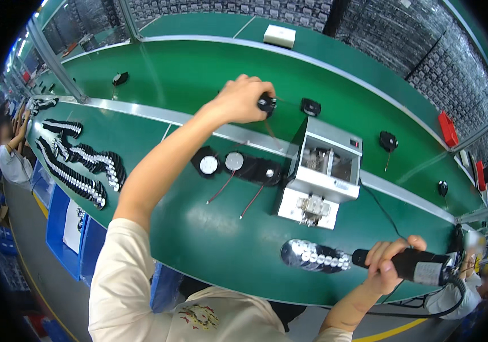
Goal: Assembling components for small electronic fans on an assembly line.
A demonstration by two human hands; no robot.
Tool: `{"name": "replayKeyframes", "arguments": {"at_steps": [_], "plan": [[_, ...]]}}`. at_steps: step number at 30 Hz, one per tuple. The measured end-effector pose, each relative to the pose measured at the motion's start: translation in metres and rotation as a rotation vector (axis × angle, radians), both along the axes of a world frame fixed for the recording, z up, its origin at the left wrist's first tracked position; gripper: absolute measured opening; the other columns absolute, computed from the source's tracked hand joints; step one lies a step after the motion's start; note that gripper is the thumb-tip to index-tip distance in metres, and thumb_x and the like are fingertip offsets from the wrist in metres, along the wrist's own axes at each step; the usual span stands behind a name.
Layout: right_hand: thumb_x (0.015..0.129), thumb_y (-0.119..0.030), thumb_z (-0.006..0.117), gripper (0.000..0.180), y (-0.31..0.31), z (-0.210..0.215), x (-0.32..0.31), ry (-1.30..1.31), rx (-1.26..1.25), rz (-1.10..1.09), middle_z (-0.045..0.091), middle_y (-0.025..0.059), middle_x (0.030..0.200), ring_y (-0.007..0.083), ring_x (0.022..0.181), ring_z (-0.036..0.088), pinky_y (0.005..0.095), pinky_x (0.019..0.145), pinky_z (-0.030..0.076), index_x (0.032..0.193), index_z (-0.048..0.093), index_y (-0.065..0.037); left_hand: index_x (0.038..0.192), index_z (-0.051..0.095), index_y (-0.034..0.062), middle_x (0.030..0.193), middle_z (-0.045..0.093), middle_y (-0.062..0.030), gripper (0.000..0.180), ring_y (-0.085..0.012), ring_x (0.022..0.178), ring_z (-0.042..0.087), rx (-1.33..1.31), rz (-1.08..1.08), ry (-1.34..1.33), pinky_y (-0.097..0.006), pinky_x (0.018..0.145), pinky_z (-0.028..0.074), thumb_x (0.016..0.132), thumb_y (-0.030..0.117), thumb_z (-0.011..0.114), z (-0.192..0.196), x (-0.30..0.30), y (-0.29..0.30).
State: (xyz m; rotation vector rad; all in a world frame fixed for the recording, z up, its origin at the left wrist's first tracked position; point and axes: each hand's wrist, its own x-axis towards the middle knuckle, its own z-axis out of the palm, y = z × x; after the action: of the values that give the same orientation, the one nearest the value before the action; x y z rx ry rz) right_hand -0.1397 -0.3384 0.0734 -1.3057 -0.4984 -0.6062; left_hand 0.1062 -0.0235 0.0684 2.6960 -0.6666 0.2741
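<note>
- A small black round fan point(266, 104) sits in the fingers of the left hand point(239, 100), held out over the far green belt just past the metal rail point(141, 112) that divides the two green surfaces.
- The left hand is closed around that fan, with the arm stretched forward from the lower left.
- A thin wire point(270, 130) hangs from the fan toward the grey machine.
- The right hand point(389, 263) is wrapped tightly around a black electric screwdriver point(409, 265), lying roughly level at the near edge of the table, its tip pointing left.
- Just beside the screwdriver tip lies a row of stacked fans point(315, 255) with silver round faces.
- A grey box-shaped machine point(324, 171) stands on the near green table point(209, 239), between the two hands.
- Left of the machine lie three more fans point(235, 164) with white round labels, red and black leads trailing toward the person.
- Single black fans rest on the far belt: one right of the held fan point(310, 106), one further right point(388, 140), one far left point(120, 78).
- Long rows of fans point(78, 165) are lined up at the left end of the table.
- A white box point(279, 36) sits on the far side, and a red bin point(448, 129) at the right.
</note>
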Motion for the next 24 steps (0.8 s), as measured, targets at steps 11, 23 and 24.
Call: {"name": "replayKeyframes", "arguments": {"at_steps": [11, 23, 24], "plan": [[0.075, -0.002, 0.062, 0.053, -0.032, -0.007, 0.01, -0.03, -0.053, -0.058, 0.044, 0.0028, 0.056, 0.0112, 0.036, 0.039, 0.0248, 0.037, 0.039, 0.122, 0.037, -0.003, 0.137, 0.043, 0.0287, 0.137, 0.044, -0.0109, 0.078, -0.0328, 0.127, 0.039, 0.104, -0.398, 0.161, -0.052, 0.098, 0.035, 0.065, 0.022, 0.073, -0.033, 0.153, -0.095], [0.079, 0.004, 0.06, 0.054, -0.027, 0.0, -0.003, -0.035, -0.041, 0.054, 0.046, 0.0067, 0.063, 0.016, 0.046, 0.042, 0.0303, 0.042, 0.038, 0.128, 0.039, -0.004, 0.126, 0.054, 0.029, 0.11, 0.049, -0.0191, 0.059, -0.0386, 0.104, 0.046, 0.096, -0.33, 0.106, -0.047, 0.091, 0.041, 0.069, 0.035, 0.068, -0.005, 0.108, -0.054], [0.079, 0.005, 0.06, 0.054, -0.028, 0.001, -0.005, -0.034, -0.05, 0.064, 0.046, 0.0067, 0.063, 0.016, 0.046, 0.042, 0.0302, 0.042, 0.038, 0.128, 0.039, -0.004, 0.125, 0.054, 0.0261, 0.109, 0.046, -0.0219, 0.056, -0.0391, 0.103, 0.046, 0.123, -0.225, 0.185, -0.045, 0.091, 0.042, 0.072, 0.036, 0.067, -0.003, 0.099, -0.033]]}}
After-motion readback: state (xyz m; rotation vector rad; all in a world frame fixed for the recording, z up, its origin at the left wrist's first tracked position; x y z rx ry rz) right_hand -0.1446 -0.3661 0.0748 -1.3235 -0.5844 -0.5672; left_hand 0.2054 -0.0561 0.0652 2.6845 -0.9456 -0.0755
